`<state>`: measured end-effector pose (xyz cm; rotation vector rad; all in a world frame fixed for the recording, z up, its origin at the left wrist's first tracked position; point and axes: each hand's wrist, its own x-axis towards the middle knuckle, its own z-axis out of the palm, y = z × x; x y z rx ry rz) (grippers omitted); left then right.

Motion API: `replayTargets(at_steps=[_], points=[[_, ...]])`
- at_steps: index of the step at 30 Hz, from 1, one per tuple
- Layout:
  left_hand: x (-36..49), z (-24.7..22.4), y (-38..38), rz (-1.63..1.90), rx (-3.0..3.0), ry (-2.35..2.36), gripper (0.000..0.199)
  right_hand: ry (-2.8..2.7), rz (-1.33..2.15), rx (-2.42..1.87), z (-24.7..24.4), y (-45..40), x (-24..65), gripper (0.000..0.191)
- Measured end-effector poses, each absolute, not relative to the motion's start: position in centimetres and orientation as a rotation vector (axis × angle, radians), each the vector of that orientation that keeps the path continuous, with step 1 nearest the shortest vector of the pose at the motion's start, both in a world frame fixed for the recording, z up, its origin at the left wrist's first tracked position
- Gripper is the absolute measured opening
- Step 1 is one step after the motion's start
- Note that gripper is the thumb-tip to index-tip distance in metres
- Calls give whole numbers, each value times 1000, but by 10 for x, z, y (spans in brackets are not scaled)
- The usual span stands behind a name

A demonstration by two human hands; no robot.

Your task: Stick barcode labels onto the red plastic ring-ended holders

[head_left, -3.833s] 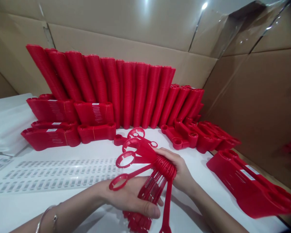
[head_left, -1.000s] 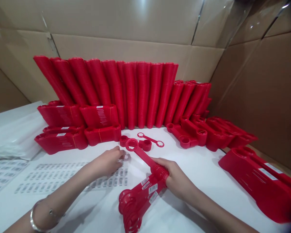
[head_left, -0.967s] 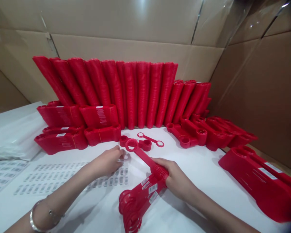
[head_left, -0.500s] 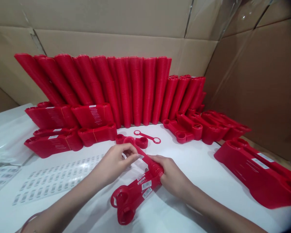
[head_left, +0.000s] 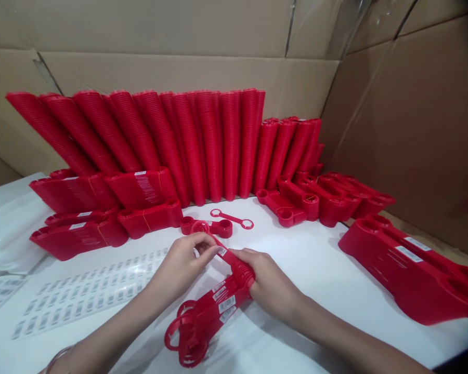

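My right hand (head_left: 271, 280) is wrapped round one end of a fanned bunch of red plastic double-ring pieces (head_left: 206, 309). Several of these carry white barcode labels (head_left: 226, 304). The top piece (head_left: 231, 258) points away from the rest, its far ring near a short red stack on the table. My left hand (head_left: 189, 262) is closed in a pinch at a small white barcode sticker (head_left: 222, 251), which lies against the bar of that top piece. The thumb tip touches the sticker's edge; the tip of the index finger is partly hidden.
A clear sheet of barcode stickers (head_left: 89, 291) lies at the left on the white table. One loose red double-ring piece (head_left: 232, 218) lies beyond my hands. Tall red stacks (head_left: 210, 145) line the cardboard wall (head_left: 171, 72). Labelled stacks (head_left: 405, 275) lie at the right.
The sticker now sits against the top piece's bar, with my left thumb at it. The lower ends of the bunch have fanned wider. The whole view has shifted slightly.
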<state>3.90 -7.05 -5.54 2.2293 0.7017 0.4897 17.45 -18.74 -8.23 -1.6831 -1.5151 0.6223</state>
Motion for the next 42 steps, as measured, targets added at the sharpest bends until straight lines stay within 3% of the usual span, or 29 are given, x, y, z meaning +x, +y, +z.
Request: replayTargets(at_steps=[7,15,19,27,32,38,42], points=[[39,-59,-76,561,2390,746,20,-1518,616,-1656,-81,-187,173,44],[39,-79,-67,676,3085,941,34,-1544,617,-1617,-78,-188,168,36],[32,-68,-50,736,2924,1168,34,-1546,644,-1581,-75,-189,168,43],[27,-54,-46,893,2488,758,23,-1440,582,-1611,-82,-184,181,55],[29,-61,-47,912,2530,685,38,-1335,498,-1567,-85,-180,193,54],[23,-59,-45,396,2576,426,76,-1313,472,-1557,-84,-179,198,54],[18,-54,-29,529,2261,358,50,-1325,484,-1555,-82,-179,197,58]])
